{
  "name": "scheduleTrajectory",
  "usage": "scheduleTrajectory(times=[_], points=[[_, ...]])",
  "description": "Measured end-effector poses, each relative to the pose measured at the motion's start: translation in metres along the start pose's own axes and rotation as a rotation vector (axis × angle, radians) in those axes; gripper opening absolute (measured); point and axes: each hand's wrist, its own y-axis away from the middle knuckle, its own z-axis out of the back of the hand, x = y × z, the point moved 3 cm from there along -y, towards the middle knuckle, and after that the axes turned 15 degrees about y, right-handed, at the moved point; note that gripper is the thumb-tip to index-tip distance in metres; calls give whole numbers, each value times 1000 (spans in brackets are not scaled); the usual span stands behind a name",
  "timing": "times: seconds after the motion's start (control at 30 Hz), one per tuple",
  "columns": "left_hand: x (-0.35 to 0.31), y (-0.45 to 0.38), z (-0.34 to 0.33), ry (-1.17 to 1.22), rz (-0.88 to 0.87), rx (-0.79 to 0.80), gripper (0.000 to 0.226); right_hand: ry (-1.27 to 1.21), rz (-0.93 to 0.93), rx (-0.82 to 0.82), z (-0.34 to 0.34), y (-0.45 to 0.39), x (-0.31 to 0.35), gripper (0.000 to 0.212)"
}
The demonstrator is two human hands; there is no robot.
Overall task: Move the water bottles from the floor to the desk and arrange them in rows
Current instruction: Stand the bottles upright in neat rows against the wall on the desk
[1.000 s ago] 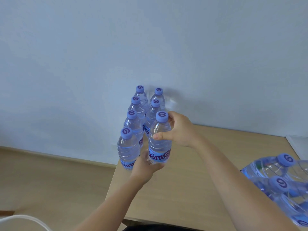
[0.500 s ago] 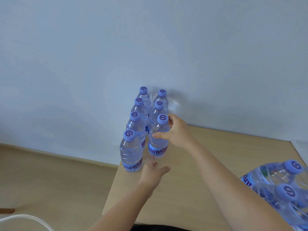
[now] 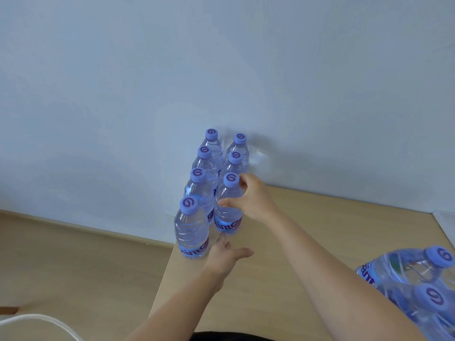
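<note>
Several clear water bottles with purple caps stand upright in two rows at the far left corner of the light wooden desk [image 3: 307,242]. My right hand [image 3: 251,196] grips the front bottle of the right row [image 3: 227,207] around its upper body, thumb in front, fingers near the cap. That bottle stands on the desk behind the front left bottle [image 3: 190,232]. My left hand [image 3: 225,254] is open with fingers spread, a fingertip near the base of the gripped bottle.
A plastic-wrapped pack of more bottles [image 3: 418,289] lies at the desk's right front. The blue-white wall [image 3: 221,70] runs right behind the rows. The wooden floor [image 3: 73,267] lies left of the desk edge, with a white cable [image 3: 37,318] at lower left.
The bottle in my right hand went back and down onto the desk behind the front left bottle. My left hand let go of its base and opened.
</note>
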Motion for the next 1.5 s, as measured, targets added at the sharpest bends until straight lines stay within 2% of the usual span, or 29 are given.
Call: scheduleTrajectory(times=[0.27, 0.43, 0.53, 0.67, 0.83, 1.0, 1.1, 1.27, 1.4, 1.5], points=[[5, -7, -2, -45, -20, -46, 106, -66, 2, 23, -3, 2, -8, 48], [4, -6, 6, -154, -35, -88, 104, -67, 18, 27, -7, 4, -8, 45], [1, -4, 9, -235, -51, -94, 96, -99, -4, 40, -9, 8, -11, 54], [-2, -2, 11, -308, -47, -113, 97, -115, -81, 74, -4, 22, -19, 77], [1, 4, -5, -393, -2, -101, 93, -36, -204, -37, 47, 58, -38, 49], [21, 19, -55, -561, -4, 101, 95, 91, -284, -133, 120, 113, -52, 38], [34, 32, -90, -722, -56, 284, 95, 214, -321, -186, 152, 153, -62, 42], [54, 50, -137, -843, -98, 515, 96, 343, -441, -156, 178, 206, -90, 53], [68, 60, -158, -845, -84, 561, 96, 318, -508, -44, 166, 221, -113, 62], [76, 66, -163, -828, -77, 533, 96, 237, -518, -91, 146, 227, -127, 59]])
